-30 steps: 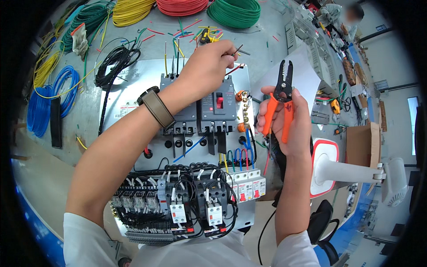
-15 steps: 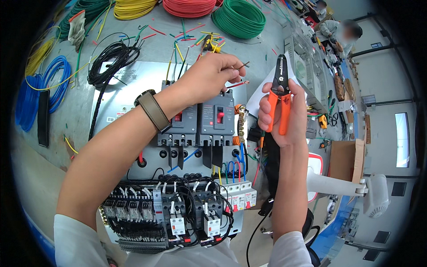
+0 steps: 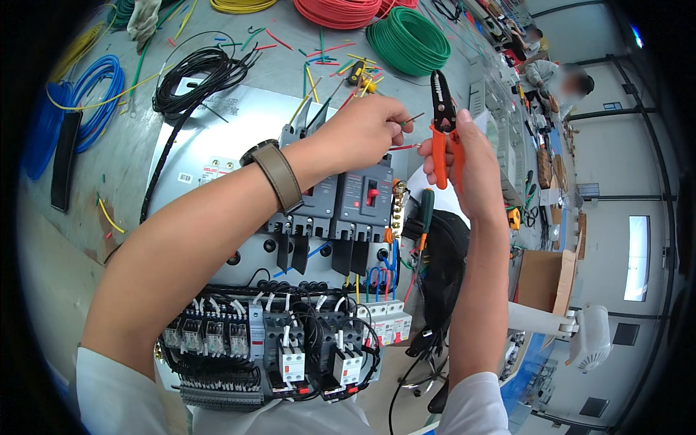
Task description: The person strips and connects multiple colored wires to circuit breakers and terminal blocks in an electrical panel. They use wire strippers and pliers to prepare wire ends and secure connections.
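My left hand (image 3: 366,130), with a brown-strapped watch (image 3: 279,174) on its wrist, pinches short wire pieces (image 3: 407,143), one red and one darker, that stick out to the right. My right hand (image 3: 471,163) holds an orange-handled wire stripper (image 3: 443,130) upright, jaws up, its fingertips touching the red wire's end. Both hands hover over a metal panel (image 3: 217,123) carrying grey circuit breakers (image 3: 348,206) and rows of small black-and-white contactors (image 3: 275,344) wired with black leads.
Coils of green wire (image 3: 408,41), red wire (image 3: 341,11), blue wire (image 3: 87,94) and black wire (image 3: 199,72) lie on the grey bench, with cut wire scraps between them. A cardboard box (image 3: 544,279) sits right. Another person (image 3: 558,80) works at the far right.
Both hands have risen and come together; the stripper moved from the right side up against the wire ends in my left hand. The view shifted closer.
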`<state>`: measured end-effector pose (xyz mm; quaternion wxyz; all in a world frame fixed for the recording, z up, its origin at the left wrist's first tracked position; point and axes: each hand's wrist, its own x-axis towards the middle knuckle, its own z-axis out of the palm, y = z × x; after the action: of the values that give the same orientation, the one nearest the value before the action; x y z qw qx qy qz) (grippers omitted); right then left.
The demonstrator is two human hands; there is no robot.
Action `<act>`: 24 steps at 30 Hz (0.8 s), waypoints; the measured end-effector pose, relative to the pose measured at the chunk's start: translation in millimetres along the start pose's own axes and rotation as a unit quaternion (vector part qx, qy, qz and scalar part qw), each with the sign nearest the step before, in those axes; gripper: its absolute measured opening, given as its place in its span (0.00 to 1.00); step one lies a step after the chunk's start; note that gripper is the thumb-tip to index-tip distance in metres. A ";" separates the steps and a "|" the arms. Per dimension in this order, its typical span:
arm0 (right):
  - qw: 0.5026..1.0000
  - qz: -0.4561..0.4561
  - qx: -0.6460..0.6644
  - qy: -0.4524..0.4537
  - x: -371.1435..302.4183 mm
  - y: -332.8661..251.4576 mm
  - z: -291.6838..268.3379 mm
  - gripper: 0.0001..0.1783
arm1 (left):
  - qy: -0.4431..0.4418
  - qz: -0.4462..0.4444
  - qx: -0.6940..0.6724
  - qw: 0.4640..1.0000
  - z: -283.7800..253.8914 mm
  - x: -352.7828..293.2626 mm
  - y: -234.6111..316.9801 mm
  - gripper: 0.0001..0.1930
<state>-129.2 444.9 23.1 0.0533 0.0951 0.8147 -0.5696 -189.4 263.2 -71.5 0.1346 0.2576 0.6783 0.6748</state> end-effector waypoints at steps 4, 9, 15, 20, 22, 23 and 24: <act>0.999 -0.027 -0.018 -0.012 -1.0 -1.3 0.4 0.29 | -0.003 -0.010 0.024 1.000 -0.5 0.1 0.8 0.12; 0.996 -0.062 -0.060 -0.007 -5.3 -3.1 6.4 0.28 | 0.006 -0.029 -0.045 0.999 -0.4 0.3 1.6 0.11; 0.992 -0.089 -0.084 0.010 -9.2 -5.8 11.6 0.26 | 0.032 0.008 -0.061 0.998 0.5 0.9 -3.8 0.11; 0.977 -0.105 -0.180 0.041 -15.9 -7.6 19.0 0.19 | 0.017 -0.007 -0.050 0.999 -1.2 1.4 -0.2 0.11; 0.946 -0.176 -0.265 0.066 -15.8 1.1 17.1 0.17 | 0.010 -0.014 -0.059 0.998 -1.6 0.8 2.4 0.12; 0.925 -0.211 -0.307 0.079 -16.2 4.2 16.3 0.16 | 0.011 -0.013 -0.071 0.997 -1.4 0.6 3.5 0.12; 0.917 -0.201 -0.337 0.069 -17.7 0.6 19.4 0.16 | 0.014 -0.013 -0.083 0.996 -2.4 0.4 1.7 0.12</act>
<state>-112.3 425.2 19.3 -0.0902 -0.0552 0.9620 -0.2516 -190.7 261.3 -69.6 0.1548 0.2270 0.6255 0.7303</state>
